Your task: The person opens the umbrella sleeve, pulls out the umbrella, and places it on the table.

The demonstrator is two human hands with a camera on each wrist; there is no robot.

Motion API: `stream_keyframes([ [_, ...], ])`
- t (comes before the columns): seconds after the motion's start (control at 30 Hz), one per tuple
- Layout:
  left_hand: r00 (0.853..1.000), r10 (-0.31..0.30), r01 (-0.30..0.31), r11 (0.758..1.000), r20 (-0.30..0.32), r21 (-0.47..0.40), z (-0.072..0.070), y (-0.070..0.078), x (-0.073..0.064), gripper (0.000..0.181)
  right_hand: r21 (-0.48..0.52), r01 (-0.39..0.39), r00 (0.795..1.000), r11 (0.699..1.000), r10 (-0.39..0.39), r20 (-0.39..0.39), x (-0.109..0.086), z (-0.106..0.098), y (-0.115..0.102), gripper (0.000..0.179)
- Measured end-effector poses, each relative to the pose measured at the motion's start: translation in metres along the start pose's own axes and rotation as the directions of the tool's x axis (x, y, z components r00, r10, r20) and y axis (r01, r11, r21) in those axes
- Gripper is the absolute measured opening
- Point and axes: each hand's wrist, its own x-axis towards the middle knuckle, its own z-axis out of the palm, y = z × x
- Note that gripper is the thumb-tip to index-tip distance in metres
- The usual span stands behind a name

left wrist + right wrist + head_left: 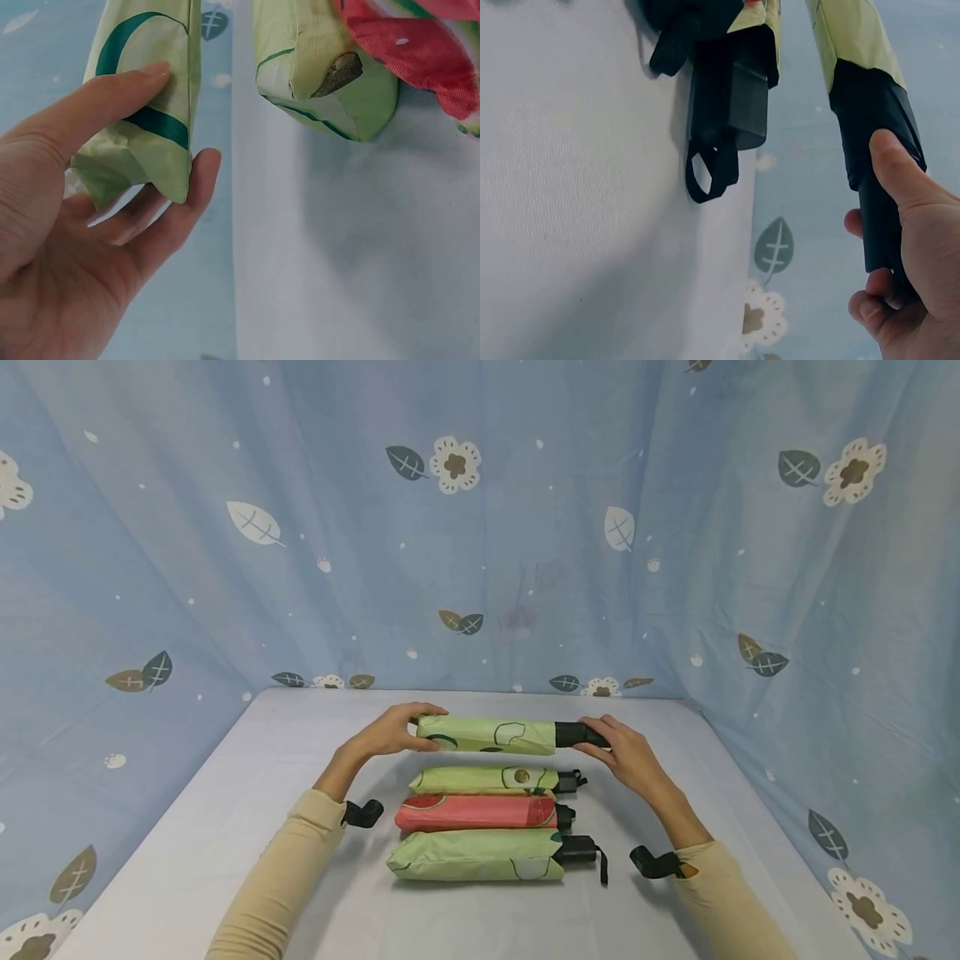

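Observation:
A folded light-green umbrella (487,735) with a black handle is held level above the table, behind a row of other folded umbrellas. My left hand (397,728) grips its green end; in the left wrist view the thumb lies on the fabric with the fingers (176,225) behind. Around the black handle (881,217) at the other end, my right hand (618,752) has its thumb and fingers curled. Closest to the held umbrella lies a green umbrella (480,779), then a red watermelon-patterned one (472,812), then another green umbrella (480,856) at the front.
The umbrellas lie on a white table (495,918), their handles toward the right. A blue curtain (525,552) with leaves and flowers hangs behind and at both sides. Black wrist cameras show near the left sleeve (277,885) and the right sleeve (735,910).

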Motion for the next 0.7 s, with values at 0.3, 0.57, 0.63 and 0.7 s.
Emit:
stream_keyframes([
  [0.3,1.000,0.010,-0.010,1.000,-0.008,0.002,-0.003,0.000,-0.002,0.058,-0.016,-0.001,1.000,1.000,0.001,-0.021,-0.006,-0.007,0.008,0.045],
  [0.57,0.999,0.026,-0.026,1.000,-0.022,-0.007,-0.001,0.001,-0.003,0.059,-0.028,0.000,1.000,1.000,-0.001,-0.026,-0.009,-0.010,0.011,0.043],
  [0.63,0.999,0.028,-0.029,0.999,-0.024,-0.017,0.000,0.002,-0.003,0.060,-0.029,-0.002,1.000,1.000,0.001,-0.028,-0.010,-0.011,0.011,0.044],
  [0.7,0.999,0.030,-0.030,0.999,-0.027,-0.023,0.000,0.003,-0.003,0.059,-0.033,0.000,1.000,0.999,-0.001,-0.032,-0.011,-0.012,0.011,0.045],
])
